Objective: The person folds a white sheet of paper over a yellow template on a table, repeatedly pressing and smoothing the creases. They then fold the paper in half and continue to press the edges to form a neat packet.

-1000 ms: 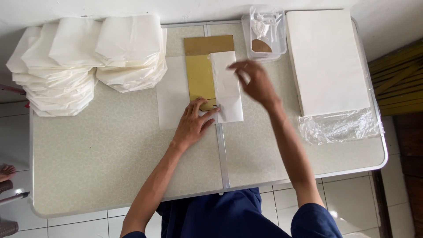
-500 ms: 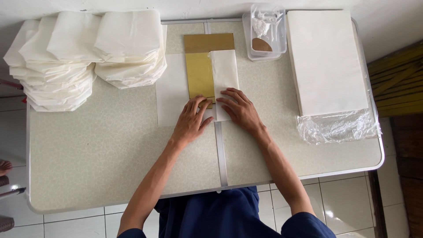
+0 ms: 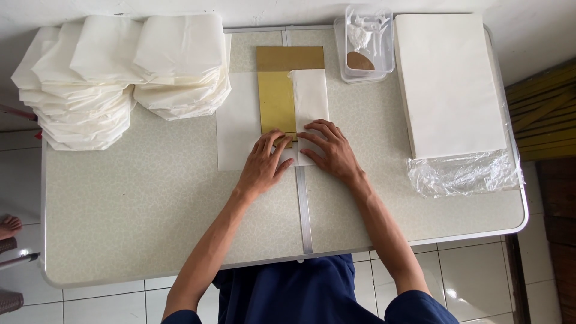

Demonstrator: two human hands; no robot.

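Observation:
A white paper sheet [image 3: 237,123] lies flat in the middle of the table with a brown cardboard template [image 3: 277,99] on top of it. The sheet's right side is folded over the template as a white flap [image 3: 310,96]. My left hand [image 3: 264,165] presses flat on the lower end of the template and the paper. My right hand [image 3: 329,150] rests beside it, fingers spread on the lower end of the folded flap. Neither hand grips anything.
Piles of folded white paper bags [image 3: 120,78] fill the table's back left. A tall stack of white sheets [image 3: 447,81] on clear plastic wrap [image 3: 465,174] sits at the right. A clear plastic tub [image 3: 366,42] stands at the back. A metal seam [image 3: 304,210] crosses the table [image 3: 138,216].
My right hand came down from above the flap and now lies flat on its lower end beside my left hand. The flap is pressed down over the template.

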